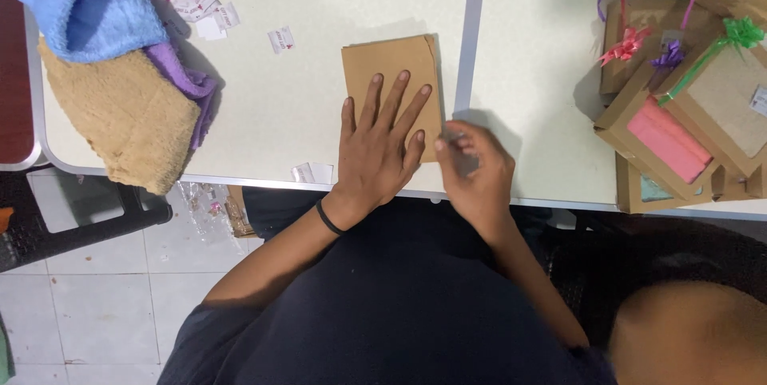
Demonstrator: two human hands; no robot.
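At the centre of the frame, on the pale tabletop, I log one flat brown cardboard piece, lying near the front edge. My left hand rests palm down on its lower part, fingers spread wide, gripping nothing. My right hand sits at the cardboard's lower right corner, fingers curled in; I cannot tell whether it pinches the edge, as the hand is blurred. Upper left of the frame: a stack of folded towels, blue, purple and tan, overhanging the tabletop edge. Right of the frame: brown gift boxes with windows, topped with ribbon bows. Upper area: small paper labels, scattered.
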